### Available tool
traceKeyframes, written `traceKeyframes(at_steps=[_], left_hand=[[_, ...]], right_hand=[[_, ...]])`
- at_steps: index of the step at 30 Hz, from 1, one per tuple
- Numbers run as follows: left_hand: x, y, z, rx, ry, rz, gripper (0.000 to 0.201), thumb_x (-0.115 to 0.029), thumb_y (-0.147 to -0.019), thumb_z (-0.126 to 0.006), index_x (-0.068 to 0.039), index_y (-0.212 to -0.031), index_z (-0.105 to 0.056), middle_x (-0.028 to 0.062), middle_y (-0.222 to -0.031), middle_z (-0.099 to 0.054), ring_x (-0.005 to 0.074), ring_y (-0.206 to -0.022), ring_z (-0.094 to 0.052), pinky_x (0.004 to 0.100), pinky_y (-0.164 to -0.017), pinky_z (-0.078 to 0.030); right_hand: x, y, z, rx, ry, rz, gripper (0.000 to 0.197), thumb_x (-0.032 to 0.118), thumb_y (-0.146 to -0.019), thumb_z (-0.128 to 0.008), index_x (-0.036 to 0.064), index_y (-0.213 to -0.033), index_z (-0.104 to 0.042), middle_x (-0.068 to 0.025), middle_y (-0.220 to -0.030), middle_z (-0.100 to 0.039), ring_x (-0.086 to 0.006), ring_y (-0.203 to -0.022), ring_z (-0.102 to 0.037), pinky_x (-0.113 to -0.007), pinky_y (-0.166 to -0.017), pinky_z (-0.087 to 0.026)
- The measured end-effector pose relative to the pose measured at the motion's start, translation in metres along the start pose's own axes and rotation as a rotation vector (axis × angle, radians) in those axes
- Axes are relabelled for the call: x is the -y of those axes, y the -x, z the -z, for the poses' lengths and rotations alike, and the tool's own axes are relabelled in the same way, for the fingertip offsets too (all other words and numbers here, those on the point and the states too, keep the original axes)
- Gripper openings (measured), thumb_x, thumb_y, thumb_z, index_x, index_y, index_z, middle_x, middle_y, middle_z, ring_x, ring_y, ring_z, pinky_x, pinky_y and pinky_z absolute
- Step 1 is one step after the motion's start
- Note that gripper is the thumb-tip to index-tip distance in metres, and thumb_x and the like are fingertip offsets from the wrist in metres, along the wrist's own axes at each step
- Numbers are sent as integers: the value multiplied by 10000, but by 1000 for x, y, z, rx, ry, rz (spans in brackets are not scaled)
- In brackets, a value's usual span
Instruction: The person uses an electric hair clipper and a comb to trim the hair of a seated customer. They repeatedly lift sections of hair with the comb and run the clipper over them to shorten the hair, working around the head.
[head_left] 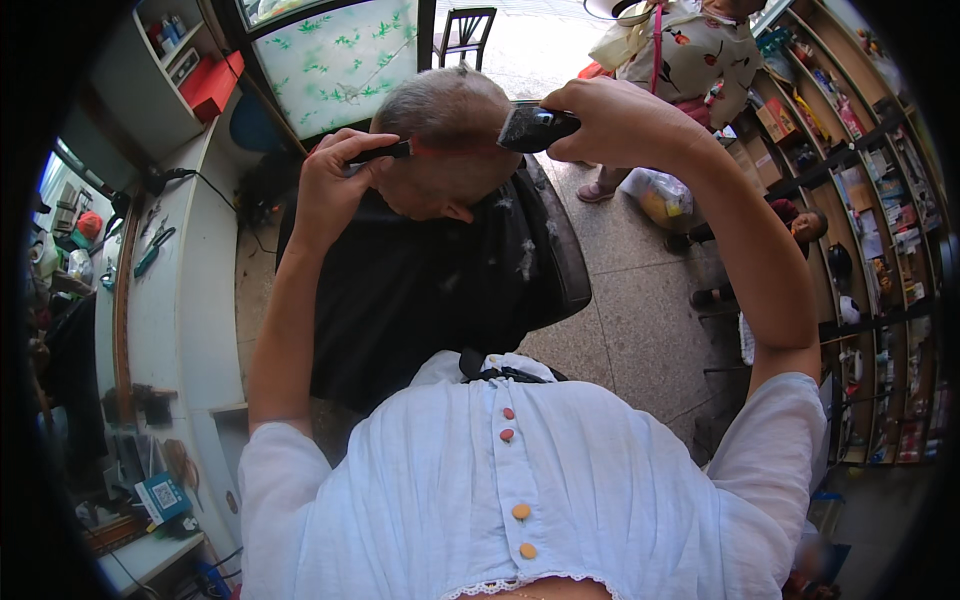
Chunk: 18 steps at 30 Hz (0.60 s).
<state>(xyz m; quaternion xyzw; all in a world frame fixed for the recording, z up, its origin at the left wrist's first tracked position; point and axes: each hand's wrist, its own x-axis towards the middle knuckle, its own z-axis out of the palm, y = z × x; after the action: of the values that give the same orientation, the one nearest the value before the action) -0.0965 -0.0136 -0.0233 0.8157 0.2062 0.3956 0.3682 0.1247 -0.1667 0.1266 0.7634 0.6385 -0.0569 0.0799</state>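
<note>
A seated person's head point(447, 108) with short grey hair is in front of me, tilted, its side toward me. My left hand point(335, 180) is closed on the dark handle of a comb point(388, 151), whose far end reaches the hair above the ear. My right hand point(612, 118) grips black hair clippers point(537, 130), their blade end close to the other side of the head; whether it touches the hair I cannot tell. Over the person's body lies a black cape point(420, 275). Cut grey hair tufts point(527, 258) lie on it.
At the left run a white counter point(170, 290) and a mirror point(80, 240); a red box point(212, 88) sits on a shelf above. Two people are at the right, one standing in a floral top point(690, 50). Stocked shelves point(870, 200) curve along the right wall. A plastic bag point(660, 197) rests on the floor.
</note>
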Motion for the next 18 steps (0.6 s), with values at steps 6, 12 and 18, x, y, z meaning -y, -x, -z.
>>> traceKeyframes(at_steps=[6, 12, 18], left_hand=[[-5, -11, -4, -82, -150, -145, 283, -21, -792, -710, -79, -1068, -714, 19, -947, -649, 141, -939, -563, 256, -844, -447], [-10, -13, -3, -99, -207, -186, 295, -15, -770, -717, -90, -1056, -720, 21, -946, -655, 152, -926, -563, 265, -842, -450], [-17, -11, 0, 61, -151, -171, 299, 12, -778, -698, -87, -1059, -719, 25, -931, -648, 142, -928, -562, 262, -820, -458]], right_hand=[[1, -7, 2, 31, 55, 11, 338, 202, -778, -673, 10, -1055, -658, -132, -788, -681, -198, -655, -677, -325, -700, -546], [27, -18, 3, -92, 135, 96, 379, 219, -769, -673, 20, -1091, -661, -156, -933, -680, -251, -831, -677, -347, -822, -523], [22, -18, 6, -84, 72, 78, 475, 228, -755, -691, 11, -1174, -634, -177, -1047, -659, -287, -909, -665, -357, -881, -503]])
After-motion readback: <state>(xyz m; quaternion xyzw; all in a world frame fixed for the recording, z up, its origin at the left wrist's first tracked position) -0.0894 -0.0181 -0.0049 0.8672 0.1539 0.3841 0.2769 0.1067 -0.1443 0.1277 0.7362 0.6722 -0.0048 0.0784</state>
